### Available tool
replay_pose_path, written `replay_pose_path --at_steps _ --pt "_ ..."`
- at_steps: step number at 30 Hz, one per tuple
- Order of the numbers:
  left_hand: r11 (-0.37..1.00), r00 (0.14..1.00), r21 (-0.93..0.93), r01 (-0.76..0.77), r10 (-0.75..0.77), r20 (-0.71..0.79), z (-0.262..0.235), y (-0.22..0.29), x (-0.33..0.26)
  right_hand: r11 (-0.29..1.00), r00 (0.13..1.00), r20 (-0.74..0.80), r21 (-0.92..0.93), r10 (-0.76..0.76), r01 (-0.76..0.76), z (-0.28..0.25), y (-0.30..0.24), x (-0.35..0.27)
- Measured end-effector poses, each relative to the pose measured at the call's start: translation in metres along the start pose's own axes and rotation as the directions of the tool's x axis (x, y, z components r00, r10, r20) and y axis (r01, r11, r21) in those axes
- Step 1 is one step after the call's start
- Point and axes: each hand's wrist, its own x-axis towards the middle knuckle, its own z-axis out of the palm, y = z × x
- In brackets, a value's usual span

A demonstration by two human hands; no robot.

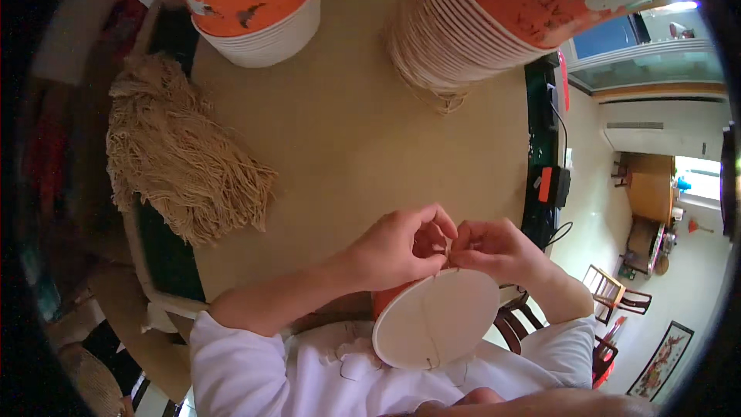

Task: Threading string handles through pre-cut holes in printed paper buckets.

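An orange paper bucket (386,296) is held against my white shirt, with its round white base (444,320) turned toward me. A thin tan string (429,332) runs across that base and up to its upper rim. There my left hand (405,243) and my right hand (502,251) meet, thumbs and fingertips pinched close together on the string. The exact shape of the string between the fingertips is too small to make out. The bucket's far side is hidden behind its base and my left forearm.
A tan cloth or board covers the table (347,139). A thick bundle of tan strings (181,158) lies at the left. Stacked paper buckets (455,31) with strings around them stand at far right, another bucket stack (262,38) at far left. An orange-black device (552,184) sits at the right edge.
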Motion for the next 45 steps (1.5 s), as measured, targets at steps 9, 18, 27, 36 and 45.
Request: replay_pose_path --at_steps 9,18,27,36,45 --pt "0.999 0.999 -0.016 0.039 -0.040 -0.017 0.003 0.002 -0.005 0.995 1.000 -0.004 0.095 -0.021 0.022 -0.001 0.007 -0.004" --pt "0.999 1.000 -0.024 0.021 -0.021 -0.022 0.004 0.002 -0.003 0.988 0.999 0.015 0.148 0.032 -0.034 0.000 0.005 -0.003" --pt "1.000 0.997 -0.013 0.004 -0.005 -0.074 0.002 -0.006 -0.004 0.990 1.000 0.026 0.142 0.010 -0.014 -0.003 0.009 -0.001" --pt "0.999 0.994 -0.032 -0.031 0.027 -0.107 0.001 -0.002 -0.008 0.999 0.999 -0.014 0.001 -0.044 0.044 0.004 0.009 0.003" --pt "0.979 0.991 -0.155 0.129 -0.133 -0.016 -0.009 -0.008 -0.004 0.998 0.997 -0.048 0.027 -0.053 0.055 0.004 0.010 -0.002"
